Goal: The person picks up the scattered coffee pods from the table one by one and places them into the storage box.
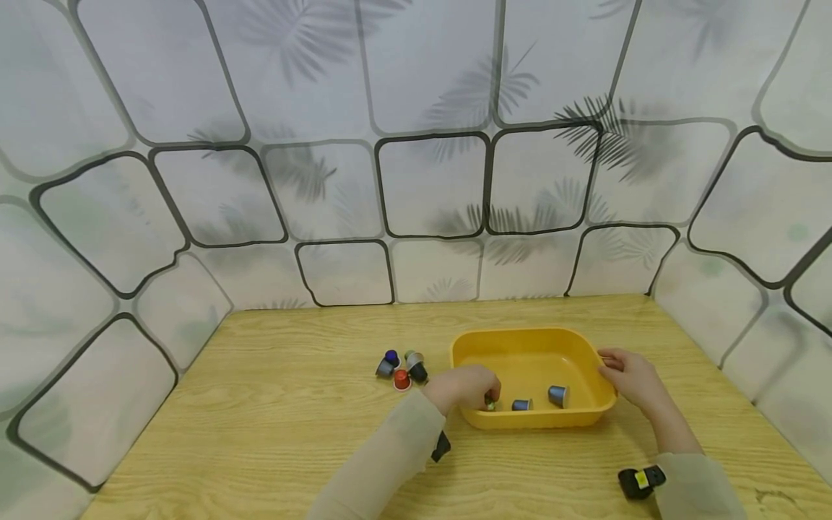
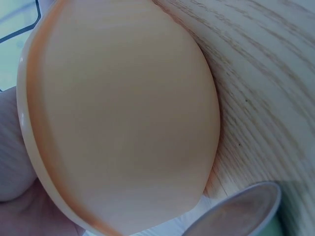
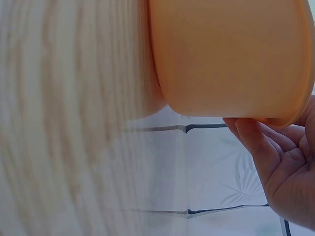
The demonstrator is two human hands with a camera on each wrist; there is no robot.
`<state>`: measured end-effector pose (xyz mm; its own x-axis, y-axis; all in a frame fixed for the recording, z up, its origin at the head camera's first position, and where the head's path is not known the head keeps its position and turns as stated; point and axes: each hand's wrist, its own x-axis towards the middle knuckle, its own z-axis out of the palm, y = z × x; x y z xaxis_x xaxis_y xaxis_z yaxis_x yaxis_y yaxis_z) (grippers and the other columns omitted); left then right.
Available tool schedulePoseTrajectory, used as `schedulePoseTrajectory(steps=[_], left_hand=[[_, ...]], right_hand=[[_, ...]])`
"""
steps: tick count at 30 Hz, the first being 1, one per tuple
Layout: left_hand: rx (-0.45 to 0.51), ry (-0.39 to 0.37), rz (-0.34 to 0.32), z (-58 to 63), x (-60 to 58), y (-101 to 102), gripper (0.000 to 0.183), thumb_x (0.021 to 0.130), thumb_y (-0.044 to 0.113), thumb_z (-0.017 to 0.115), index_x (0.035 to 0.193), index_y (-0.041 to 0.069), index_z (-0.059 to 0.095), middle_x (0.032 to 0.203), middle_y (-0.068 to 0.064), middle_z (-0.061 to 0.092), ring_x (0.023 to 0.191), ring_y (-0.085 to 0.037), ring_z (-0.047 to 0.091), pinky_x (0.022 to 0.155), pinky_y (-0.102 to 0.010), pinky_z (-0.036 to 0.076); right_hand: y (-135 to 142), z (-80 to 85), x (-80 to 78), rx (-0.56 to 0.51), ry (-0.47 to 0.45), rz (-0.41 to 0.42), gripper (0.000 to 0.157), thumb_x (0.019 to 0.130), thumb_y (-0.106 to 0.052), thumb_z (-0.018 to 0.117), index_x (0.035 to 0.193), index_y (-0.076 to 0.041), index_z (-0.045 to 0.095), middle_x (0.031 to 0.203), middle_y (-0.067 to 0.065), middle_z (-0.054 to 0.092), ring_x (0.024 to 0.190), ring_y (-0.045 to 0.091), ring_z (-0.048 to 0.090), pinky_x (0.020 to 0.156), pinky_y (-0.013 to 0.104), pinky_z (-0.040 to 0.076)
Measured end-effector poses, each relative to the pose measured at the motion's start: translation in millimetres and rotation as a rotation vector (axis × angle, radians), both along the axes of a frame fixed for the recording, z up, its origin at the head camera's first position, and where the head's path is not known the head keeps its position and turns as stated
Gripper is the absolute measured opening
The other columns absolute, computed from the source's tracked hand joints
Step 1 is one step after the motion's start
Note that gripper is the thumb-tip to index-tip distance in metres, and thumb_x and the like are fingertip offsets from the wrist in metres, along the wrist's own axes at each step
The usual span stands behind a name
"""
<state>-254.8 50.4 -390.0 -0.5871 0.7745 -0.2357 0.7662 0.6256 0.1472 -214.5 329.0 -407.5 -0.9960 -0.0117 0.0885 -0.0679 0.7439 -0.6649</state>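
A yellow tray (image 1: 533, 419) stands on the wooden table. My left hand (image 1: 464, 386) reaches over its near left side, fingers curled around a small greenish coffee capsule (image 1: 490, 406) low inside; most of that capsule is hidden. Two blue capsules, one nearer the middle (image 1: 522, 405) and another farther right (image 1: 557, 395), lie in the tray. At the tray's right end, my right hand (image 1: 633, 379) grips the rim; the right wrist view shows its fingers (image 3: 258, 142) against the outside, under the lip.
Left of the tray lies a loose group of several capsules, including a red one (image 1: 401, 380), a dark blue one (image 1: 391, 357) and a black one (image 1: 418, 373). A green capsule's lid (image 2: 241, 214) shows close to the left wrist camera. Patterned curtains (image 1: 429, 267) enclose the table.
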Motion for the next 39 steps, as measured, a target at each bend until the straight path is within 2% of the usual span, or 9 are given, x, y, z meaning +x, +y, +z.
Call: schedulePoseTrajectory(steps=[14,20,23,28,39], left_hand=[[0.011,-0.031,0.012,2.0,1.1,-1.1,0.019,0.083,0.006,0.061,0.100,0.011,0.066,0.096,0.003,0.061,0.090,-0.006,0.055,0.075,-0.016,0.043],[0.057,-0.045,-0.004,0.3,-1.1,-1.6,0.008,0.083,0.011,0.063,0.090,0.010,0.063,0.080,0.005,0.056,0.073,-0.006,0.049,0.065,-0.015,0.040],[0.106,-0.050,-0.025,-3.2,-4.0,-2.2,0.010,0.083,0.014,0.062,0.092,0.009,0.062,0.080,0.004,0.056,0.073,-0.007,0.049,0.066,-0.015,0.040],[0.225,-0.053,-0.028,-7.2,-6.5,-5.2,0.025,0.085,0.023,0.060,0.106,0.009,0.061,0.100,0.002,0.061,0.090,-0.006,0.055,0.077,-0.015,0.042],[0.507,-0.029,-0.014,1.1,-1.1,-17.9,0.033,0.088,0.024,0.056,0.116,0.006,0.057,0.112,-0.003,0.059,0.101,-0.007,0.053,0.085,-0.017,0.040]], right_hand=[[-0.8,-1.2,-0.6,-0.001,-0.009,-0.001,0.040,0.090,-0.010,0.049,0.119,0.017,0.041,0.110,0.036,0.048,0.100,0.046,0.048,0.074,0.045,0.048],[-1.8,0.6,0.1,0.008,-0.012,-0.005,0.041,0.090,-0.010,0.049,0.119,0.016,0.041,0.110,0.036,0.048,0.100,0.046,0.048,0.074,0.046,0.047],[-1.5,1.4,0.6,0.013,-0.012,-0.009,0.041,0.090,-0.010,0.049,0.119,0.016,0.041,0.110,0.036,0.048,0.100,0.046,0.048,0.075,0.046,0.047],[-0.2,-0.4,0.3,0.012,-0.006,-0.006,0.040,0.090,-0.010,0.050,0.119,0.016,0.042,0.110,0.036,0.048,0.100,0.046,0.048,0.075,0.046,0.047],[-0.2,0.7,-0.4,0.016,-0.010,-0.003,0.041,0.089,-0.011,0.050,0.119,0.016,0.041,0.110,0.036,0.048,0.100,0.046,0.048,0.075,0.047,0.046]])
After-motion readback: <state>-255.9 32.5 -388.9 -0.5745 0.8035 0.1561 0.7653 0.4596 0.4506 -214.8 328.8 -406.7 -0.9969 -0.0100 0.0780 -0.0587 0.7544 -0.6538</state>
